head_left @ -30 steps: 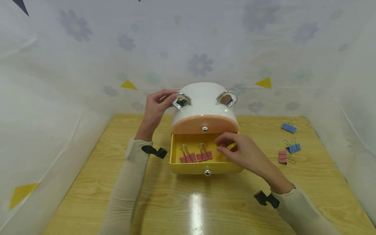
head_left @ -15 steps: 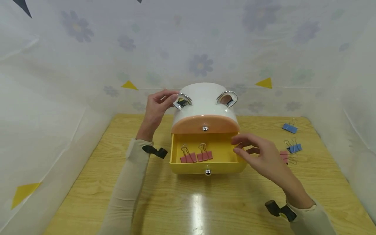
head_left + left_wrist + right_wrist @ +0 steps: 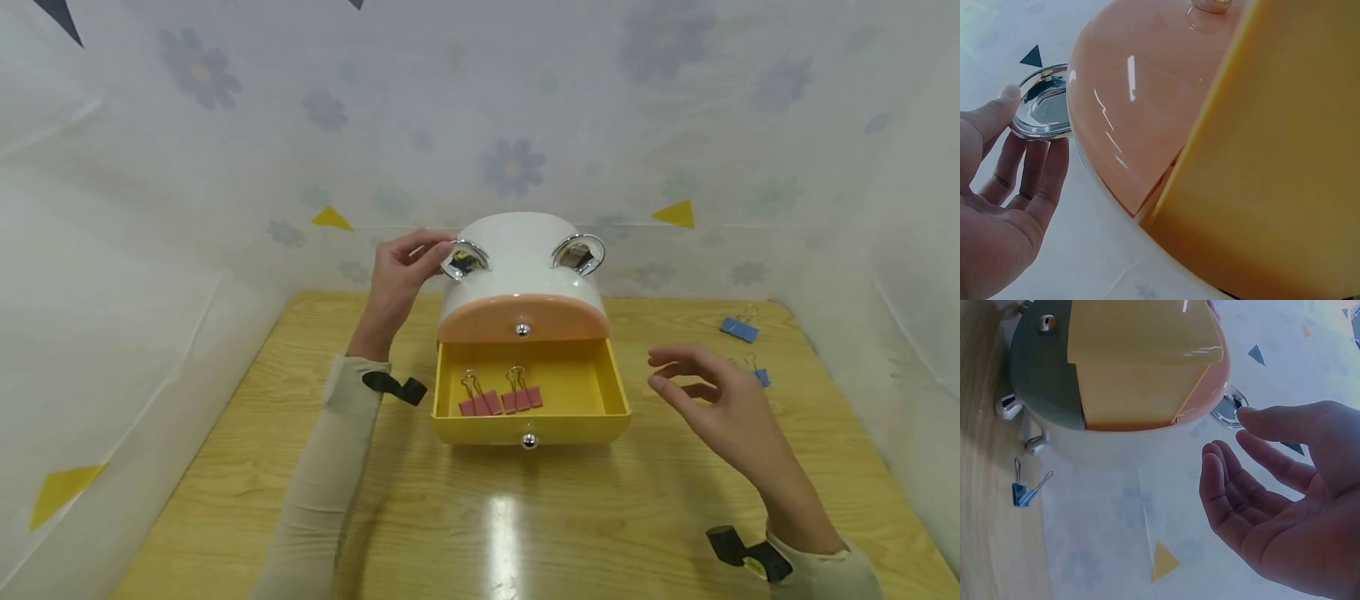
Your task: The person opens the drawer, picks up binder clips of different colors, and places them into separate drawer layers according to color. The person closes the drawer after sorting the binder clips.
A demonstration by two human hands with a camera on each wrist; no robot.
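A white domed organiser (image 3: 521, 250) stands at the back of the wooden table (image 3: 465, 533). Its peach upper drawer (image 3: 521, 315) (image 3: 1141, 94) is closed. The yellow lower drawer (image 3: 525, 429) (image 3: 1141, 356) is pulled out, with two pink binder clips (image 3: 480, 402) (image 3: 522, 397) lying in it. My left hand (image 3: 401, 267) (image 3: 1004, 206) holds the left chrome ring handle (image 3: 463, 258) (image 3: 1044, 106), thumb on its rim and fingers behind it. My right hand (image 3: 712, 400) (image 3: 1272, 500) hovers empty to the right of the drawer, fingers relaxed.
Two blue binder clips (image 3: 738, 327) (image 3: 759, 375) lie on the table's right side, the nearer one partly behind my right hand; one blue clip (image 3: 1022, 492) shows in the right wrist view. A second chrome ring (image 3: 578, 252) sits on the organiser. Floral sheeting walls in the table.
My right hand has drawn out of the yellow drawer and moved right, now covering the pink clip on the table. The left hand has not moved.
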